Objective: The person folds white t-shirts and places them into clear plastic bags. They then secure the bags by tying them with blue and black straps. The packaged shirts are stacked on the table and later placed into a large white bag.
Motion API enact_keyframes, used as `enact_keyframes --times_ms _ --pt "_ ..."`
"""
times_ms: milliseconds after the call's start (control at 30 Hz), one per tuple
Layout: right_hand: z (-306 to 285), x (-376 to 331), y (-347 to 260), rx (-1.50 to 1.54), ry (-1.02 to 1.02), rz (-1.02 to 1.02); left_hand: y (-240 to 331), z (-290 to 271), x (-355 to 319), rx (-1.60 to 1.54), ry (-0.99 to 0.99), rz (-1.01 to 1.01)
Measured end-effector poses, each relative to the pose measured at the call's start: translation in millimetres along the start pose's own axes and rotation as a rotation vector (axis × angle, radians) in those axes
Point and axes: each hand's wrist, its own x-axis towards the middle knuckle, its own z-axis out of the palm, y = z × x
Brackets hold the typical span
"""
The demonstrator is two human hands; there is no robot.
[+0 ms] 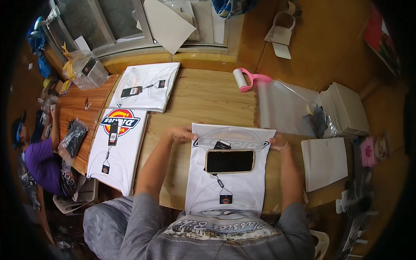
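Note:
A folded white T-shirt (234, 184) lies in front of me, with a hazy layer of clear plastic over the printed logo at its far end. My left hand (181, 134) grips the far left corner, fingers closed on the plastic-covered edge. At the far right edge, my right hand (279, 142) pinches the same bundle. A smartphone (229, 161) with a dark screen and pale case rests on the shirt between my hands. Partly under the phone is a black hang tag (222, 144); a small square label (225, 199) lies near the collar.
Left are a folded white T-shirt (117, 151) and a plastic-wrapped stack (145, 86). A pink lint roller (245, 81), clear plastic bags (286, 106), a cardboard stack (346, 110) and pale sheets (325, 162) lie right. A co-worker in a purple top (43, 162) sits far left.

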Motion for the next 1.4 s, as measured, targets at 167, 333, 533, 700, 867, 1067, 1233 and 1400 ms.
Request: enact_keyframes --times_ms 167,333,533,700,867,1067,1233,1400 --pt "42.4 -32.2 24.6 0.216 -0.016 -0.074 -25.2 46.1 -16.8 -0.216 0.023 -0.066" --pt "104.3 -54.1 33.6 0.121 0.455 0.111 -21.2 112.8 -49.7 -0.114 0.223 -0.238" --pt "126.8 -82.7 62.3 -0.591 1.16 -0.091 -47.4 131.4 -54.7 0.421 0.93 0.045" --pt "129.2 -61.9 64.0 -0.718 1.208 -0.112 -34.3 135.8 -33.4 0.424 1.047 0.027" --pt "125.9 -55.4 60.7 -0.507 1.174 -0.081 -31.7 141.3 -33.5 0.237 0.977 0.005" --pt "132.2 -34.4 59.5 -0.106 0.944 -0.158 -39.1 140.8 -41.9 -0.086 0.894 0.105" --pt "152.1 -42.7 52.4 -0.249 0.955 -0.048 -47.1 152.5 -65.5 -0.001 1.044 0.168" --pt "183.0 -92.1 86.3 -0.466 1.013 -0.055 -49.4 221.2 -117.6 0.576 1.073 -0.187"
